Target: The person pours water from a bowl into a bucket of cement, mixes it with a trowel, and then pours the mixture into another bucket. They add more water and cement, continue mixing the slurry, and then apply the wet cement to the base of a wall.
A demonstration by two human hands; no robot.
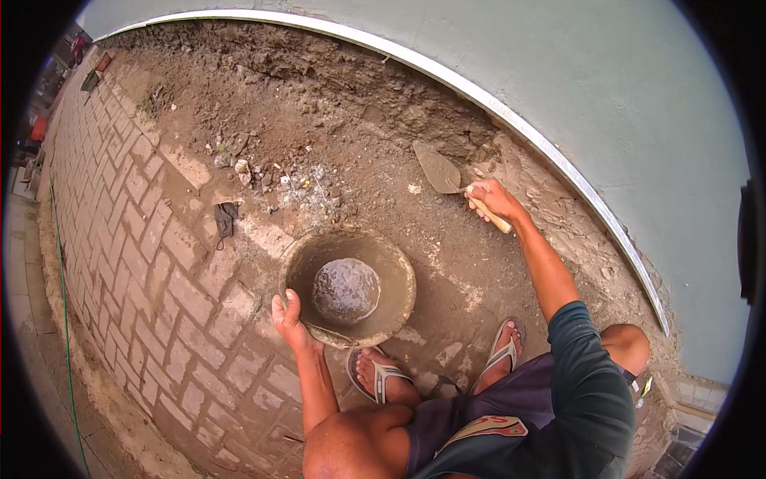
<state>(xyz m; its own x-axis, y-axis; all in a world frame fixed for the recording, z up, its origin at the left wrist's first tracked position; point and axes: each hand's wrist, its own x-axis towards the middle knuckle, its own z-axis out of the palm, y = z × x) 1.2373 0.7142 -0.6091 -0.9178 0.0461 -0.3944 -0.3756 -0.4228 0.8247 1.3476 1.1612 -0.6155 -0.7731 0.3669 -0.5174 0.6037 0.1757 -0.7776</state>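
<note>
My left hand point(294, 321) grips the lower left rim of a round mortar-crusted bucket point(391, 279). Wet grey mortar point(346, 290) lies in the bottom of it. On the right, my right hand point(491, 203) is closed around the wooden handle of a pointed trowel point(438, 169). The blade points up and left, over the dirt close to the rough base of the wall. Bucket and trowel are apart.
A pale wall point(606, 104) with a white strip point(511, 116) along its lower edge curves across the top and right. Brick paving point(159, 263) spans the left, with a dark cloth point(226, 219) and rubble point(242, 171) nearby. A green hose point(66, 335) runs at far left. My sandalled feet are below the bucket.
</note>
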